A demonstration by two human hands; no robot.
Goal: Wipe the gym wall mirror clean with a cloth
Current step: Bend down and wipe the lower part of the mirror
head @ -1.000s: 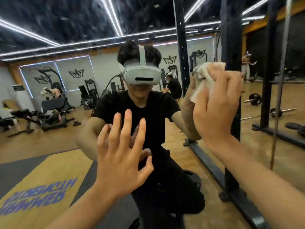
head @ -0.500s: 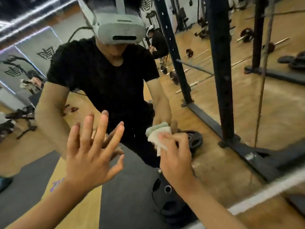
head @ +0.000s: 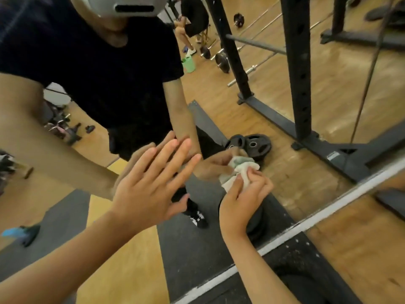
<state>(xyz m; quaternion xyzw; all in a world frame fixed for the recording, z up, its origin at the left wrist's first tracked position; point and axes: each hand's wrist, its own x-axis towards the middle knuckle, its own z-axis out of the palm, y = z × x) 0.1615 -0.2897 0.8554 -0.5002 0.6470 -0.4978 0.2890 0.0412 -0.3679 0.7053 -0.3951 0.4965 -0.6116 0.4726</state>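
Both hands up at the mirror point(head: 274, 119): left hand point(head: 144, 189) flat with fingers spread, right hand point(head: 243, 200) bunching the cloth point(head: 237, 172) against the glass.

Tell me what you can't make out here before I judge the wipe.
Head view:
Mirror, upper part: cut off by the top edge.
Smears on the glass: too faint among reflections.
Cloth face against the glass: hidden by its folds and the right hand.
Left hand, palm contact: hidden by the hand's own back.
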